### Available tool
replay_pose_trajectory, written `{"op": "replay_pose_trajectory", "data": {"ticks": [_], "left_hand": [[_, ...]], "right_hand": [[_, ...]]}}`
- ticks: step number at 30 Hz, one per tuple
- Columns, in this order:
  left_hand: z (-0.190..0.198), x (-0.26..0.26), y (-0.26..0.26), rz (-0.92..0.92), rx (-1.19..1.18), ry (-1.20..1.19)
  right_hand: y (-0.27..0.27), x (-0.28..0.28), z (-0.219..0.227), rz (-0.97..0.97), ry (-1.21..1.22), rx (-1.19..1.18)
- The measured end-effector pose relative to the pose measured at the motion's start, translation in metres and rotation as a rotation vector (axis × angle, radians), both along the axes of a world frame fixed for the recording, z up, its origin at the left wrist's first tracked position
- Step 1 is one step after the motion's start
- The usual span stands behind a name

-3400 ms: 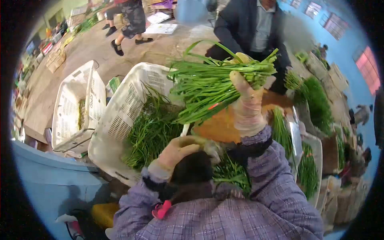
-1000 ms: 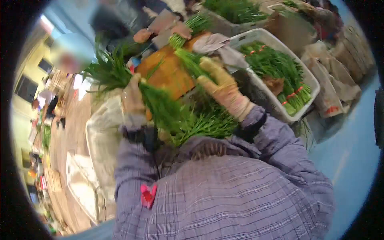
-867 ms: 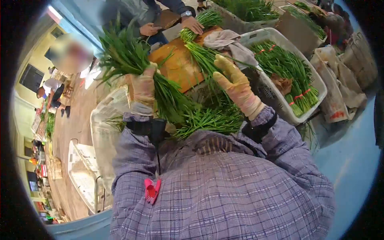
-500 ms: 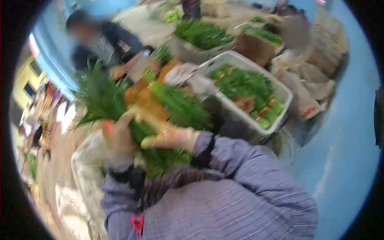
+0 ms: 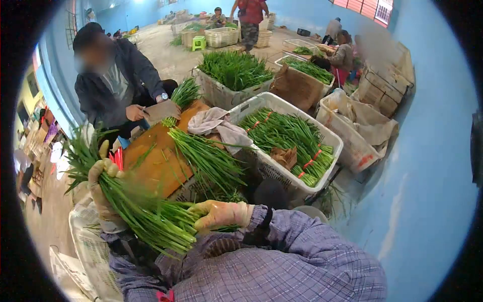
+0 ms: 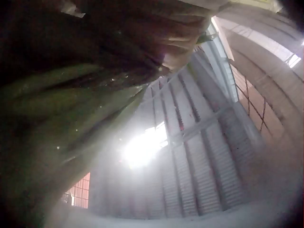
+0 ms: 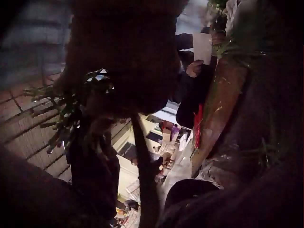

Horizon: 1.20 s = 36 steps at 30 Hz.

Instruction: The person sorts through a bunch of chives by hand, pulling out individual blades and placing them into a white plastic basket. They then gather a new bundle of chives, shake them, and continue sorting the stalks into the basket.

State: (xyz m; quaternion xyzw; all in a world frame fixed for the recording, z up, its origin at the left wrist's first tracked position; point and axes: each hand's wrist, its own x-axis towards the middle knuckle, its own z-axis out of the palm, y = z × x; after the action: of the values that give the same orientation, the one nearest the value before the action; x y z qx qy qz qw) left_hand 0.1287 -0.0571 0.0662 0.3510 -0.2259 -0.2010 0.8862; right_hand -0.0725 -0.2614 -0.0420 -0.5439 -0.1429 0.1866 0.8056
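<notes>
My gloved left hand (image 5: 104,196) grips a thick bunch of garlic chives (image 5: 141,211) in the head view, its leafy tops spreading to the upper left. At the lower right end of that bunch, my gloved right hand (image 5: 221,214) pinches the pale stems between thumb and fingers. In the left wrist view, dark leaves (image 6: 61,114) fill the left side. The right wrist view shows stem ends (image 7: 47,102) beside the dark shape of my right hand (image 7: 126,61). Loose chives (image 5: 206,156) lie on the orange-brown board (image 5: 151,176) in front of me.
Across the board, a seated person (image 5: 118,80) holds a cleaver (image 5: 163,111) by another bunch. Red ties (image 5: 117,158) sit at the board's left edge. A cloth (image 5: 216,126) lies next to a white crate (image 5: 327,173) of tied bunches. Another crate (image 5: 93,246) stands at lower left.
The head view has tilted up and turned right. My right hand, spread and apart from the left earlier, has come left onto the stems. The left hand keeps its bunch, now lower and slanting.
</notes>
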Motion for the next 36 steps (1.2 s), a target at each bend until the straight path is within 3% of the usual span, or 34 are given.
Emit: {"op": "replay_pose_trajectory", "data": {"ticks": [1, 4, 6, 8, 10, 12, 13, 14, 16, 17, 19, 20, 21, 22, 23, 25, 28, 30, 31, 33, 34, 36], "left_hand": [[-0.002, 0.008, 0.006, 0.002, -0.002, 0.005], [-0.004, 0.026, 0.023, -0.389, -0.086, -0.047], [0.005, 0.008, 0.021, -0.290, -0.049, -0.036], [0.010, -0.001, 0.018, -0.216, -0.179, -0.099], [0.012, 0.004, 0.028, -0.308, -0.204, -0.049], [0.004, 0.008, 0.035, 0.236, -0.062, -0.235], [0.009, 0.014, 0.044, 0.035, -0.110, -0.109], [0.010, 0.008, 0.038, 0.034, -0.113, -0.110], [0.013, -0.020, 0.017, 0.214, -0.097, -0.106], [0.013, -0.026, 0.013, 0.305, -0.087, -0.105], [-0.009, -0.011, 0.008, 0.226, 0.013, -0.091], [-0.017, -0.005, 0.007, 0.140, 0.111, -0.075], [0.000, -0.038, -0.017, 0.273, 0.122, 0.092], [0.003, -0.045, -0.026, 0.274, 0.120, 0.092], [0.005, -0.050, -0.032, 0.243, 0.203, 0.042], [0.004, -0.050, -0.033, 0.181, 0.338, -0.078], [-0.003, -0.047, -0.028, 0.183, 0.470, -0.076], [-0.005, -0.046, -0.029, 0.091, 0.450, 0.010], [-0.004, -0.044, -0.030, 0.001, 0.423, 0.088], [-0.003, -0.045, -0.032, -0.006, 0.429, 0.102], [-0.002, -0.046, -0.032, -0.015, 0.432, 0.115], [-0.005, -0.043, -0.029, -0.024, 0.425, 0.105]], "right_hand": [[-0.002, 0.000, -0.002, -0.071, -0.002, -0.100], [-0.008, -0.006, 0.005, -0.159, 0.013, -0.207], [-0.008, -0.009, 0.005, -0.315, -0.056, -0.250], [-0.009, -0.013, -0.004, -0.343, -0.038, -0.259], [-0.013, -0.018, -0.019, -0.369, -0.021, -0.270], [-0.023, -0.020, -0.043, -0.193, -0.176, -0.703], [-0.030, -0.012, -0.066, 0.002, 0.046, -0.809], [-0.031, -0.013, -0.064, 0.001, 0.045, -0.811], [-0.026, -0.017, -0.049, -0.376, -0.545, -1.260], [-0.024, -0.003, -0.030, -0.376, -0.377, -1.023], [-0.014, 0.013, 0.011, -0.617, -0.467, -0.602], [-0.003, 0.019, 0.030, -0.615, -0.466, -0.600], [0.008, 0.024, 0.048, -0.541, -0.495, -0.418], [0.016, 0.028, 0.056, -0.463, -0.519, -0.238], [0.020, 0.031, 0.050, -0.462, -0.522, -0.241], [0.027, 0.035, 0.032, -0.288, -0.210, -0.337], [0.018, 0.023, 0.036, -0.313, -0.284, -0.538], [0.015, 0.016, 0.047, -0.271, -0.229, -0.504], [0.013, 0.017, 0.045, -0.197, -0.183, -0.395], [0.006, 0.014, 0.056, -0.053, -0.050, -0.143], [-0.002, 0.016, 0.061, -0.097, -0.138, -0.173], [-0.016, 0.015, 0.066, -0.171, 0.092, -0.164]]}}
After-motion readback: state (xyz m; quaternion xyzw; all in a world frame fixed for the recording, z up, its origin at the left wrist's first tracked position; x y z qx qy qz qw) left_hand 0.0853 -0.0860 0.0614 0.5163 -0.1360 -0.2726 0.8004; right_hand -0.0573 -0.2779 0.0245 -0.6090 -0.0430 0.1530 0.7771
